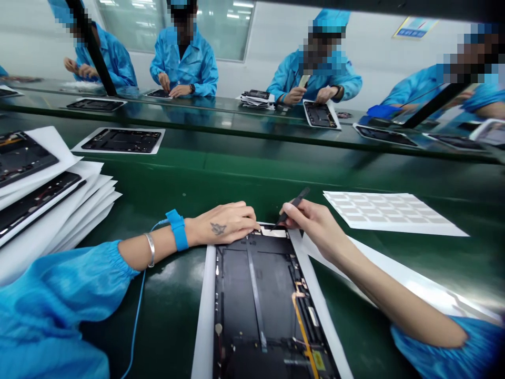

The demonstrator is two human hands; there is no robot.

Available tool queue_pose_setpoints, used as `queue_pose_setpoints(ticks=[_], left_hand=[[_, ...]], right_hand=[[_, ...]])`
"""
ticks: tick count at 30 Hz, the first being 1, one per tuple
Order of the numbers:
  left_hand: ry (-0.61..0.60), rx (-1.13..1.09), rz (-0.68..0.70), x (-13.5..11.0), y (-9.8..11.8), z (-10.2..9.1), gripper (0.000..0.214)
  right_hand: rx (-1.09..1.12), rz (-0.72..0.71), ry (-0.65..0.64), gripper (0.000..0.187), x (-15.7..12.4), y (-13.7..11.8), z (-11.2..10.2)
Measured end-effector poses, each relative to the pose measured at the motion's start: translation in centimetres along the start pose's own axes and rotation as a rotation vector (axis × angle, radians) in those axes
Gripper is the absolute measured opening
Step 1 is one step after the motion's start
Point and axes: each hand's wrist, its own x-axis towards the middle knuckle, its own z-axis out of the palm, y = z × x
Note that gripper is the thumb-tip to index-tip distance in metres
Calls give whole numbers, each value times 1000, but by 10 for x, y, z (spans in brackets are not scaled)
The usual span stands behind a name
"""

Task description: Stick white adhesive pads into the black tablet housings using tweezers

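My right hand (315, 223) is closed on black tweezers (294, 205), slanted, their tip down at the white strip (275, 232) along the far end of an opened tablet housing (236, 295). My left hand (226, 225) lies over the left corner of that end, fingers bent and bunched — whether they pinch anything there, I cannot tell. The housing lies lengthwise right before me on white paper (202, 321), an orange flex cable (302, 326) running along its right side. Round my left wrist are a blue wrist strap (179, 231), its cord (137, 316) trailing down, and a silver bangle (150, 250). Beyond my right forearm, on the green worktop (236, 181), lies a sheet of grey patches (390, 211). On my left rises a stack of housings and paper (90, 210); past it another housing (122, 140) lies flat on its own sheet — and across the bench, people in blue jackets (187, 58) handle similar parts
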Motion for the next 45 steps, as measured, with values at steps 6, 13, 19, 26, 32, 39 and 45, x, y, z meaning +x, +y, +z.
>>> queue_pose_setpoints(ticks=[6,13,19,26,32,39,45], left_hand=[[1,28,22,-1,0,0,27],[-6,48,9,0,1,0,28],[-18,49,10,0,0,0,26],[-44,73,3,0,3,-4,26],[-26,108,-44,2,11,-4,23],[-14,84,-4,1,12,-2,26],[-63,140,16,1,10,-3,31]], right_hand=[[-104,-239,75,42,-19,-3,2],[-272,-419,3,34,-24,-4,8],[-276,-562,-63,30,-28,-5,8],[-273,-411,-27,31,-29,-6,11],[-214,-439,-78,27,-32,-6,3],[131,23,203,38,-33,11,-18],[252,142,180,41,-29,14,-17]])
